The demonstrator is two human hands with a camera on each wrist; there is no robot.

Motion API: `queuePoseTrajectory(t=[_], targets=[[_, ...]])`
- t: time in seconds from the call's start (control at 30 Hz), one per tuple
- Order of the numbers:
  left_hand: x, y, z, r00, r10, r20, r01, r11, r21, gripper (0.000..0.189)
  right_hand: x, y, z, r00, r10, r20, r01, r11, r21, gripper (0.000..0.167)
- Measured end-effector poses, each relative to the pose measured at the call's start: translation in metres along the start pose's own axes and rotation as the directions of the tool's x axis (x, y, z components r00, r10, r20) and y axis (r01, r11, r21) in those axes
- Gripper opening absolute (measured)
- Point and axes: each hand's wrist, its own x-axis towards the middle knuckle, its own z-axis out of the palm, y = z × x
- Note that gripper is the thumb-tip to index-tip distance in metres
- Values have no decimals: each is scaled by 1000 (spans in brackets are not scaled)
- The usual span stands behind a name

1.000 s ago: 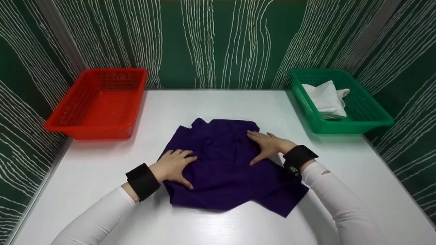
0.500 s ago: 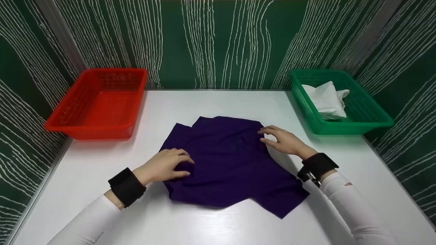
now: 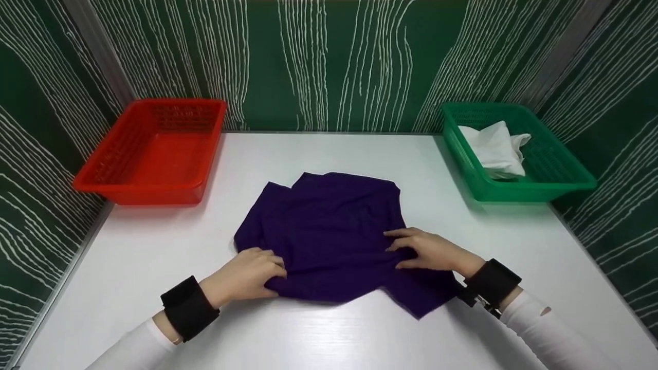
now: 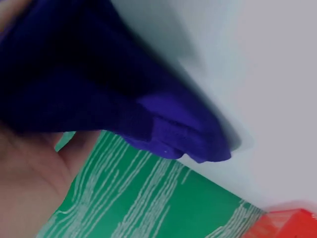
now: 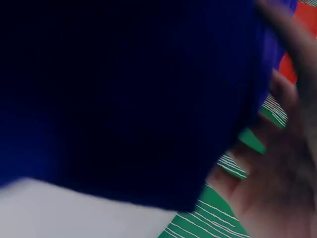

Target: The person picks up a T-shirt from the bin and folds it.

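A dark purple T-shirt (image 3: 329,226) lies spread and creased mid-table, a short sleeve jutting out at lower right. At its lower left edge my left hand (image 3: 249,275) grips the fabric; in the left wrist view the shirt (image 4: 99,84) hangs in a fold between thumb and fingers. My right hand (image 3: 429,251) is over the shirt's right side, fingers spread and loosely bent. In the right wrist view, the right hand (image 5: 282,163) is beside the dark cloth with its fingers apart; whether the fingertips touch it, I cannot tell.
A red plastic basket (image 3: 149,192) stands at the back left. At the back right is a green basket (image 3: 534,191) with a crumpled white cloth (image 3: 494,151) inside. Green walls with white streaks (image 3: 288,67) close off the white table (image 3: 329,339) behind and at both sides.
Both hands have come nearer the body, the right one from the shirt's upper right down its side. The left hand, flat on the shirt before, now grips its lower left edge.
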Motion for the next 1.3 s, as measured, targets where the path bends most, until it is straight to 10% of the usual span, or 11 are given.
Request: queuePoseTrajectory(t=[0.23, 0.57, 0.67, 0.87, 1.0, 1.3], targets=[[-3, -12, -12, 994, -83, 78, 96, 978, -187, 35, 2, -1, -17, 999, -47, 5, 46, 989, 140, 7], [10, -52, -60, 989, -116, 94, 147, 853, -501, 13, 9, 11, -67, 947, -115, 301, -24, 906, 423, 10], [21, -70, -61, 959, -282, 23, 265, 863, -430, 15, 18, 24, -72, 970, -13, 244, -81, 925, 372, 11], [32, -101, -35, 851, -519, -84, 490, 840, -233, 24, 27, 38, -52, 981, 136, -135, -128, 989, 67, 23], [24, -110, -15, 827, -562, -17, 546, 810, -213, 31, 24, 30, -35, 971, 81, -223, -92, 995, -39, 44], [6, -118, -4, 817, -574, 46, 568, 791, -226, 44, -2, 12, -8, 995, 45, -90, -61, 982, -179, 84]])
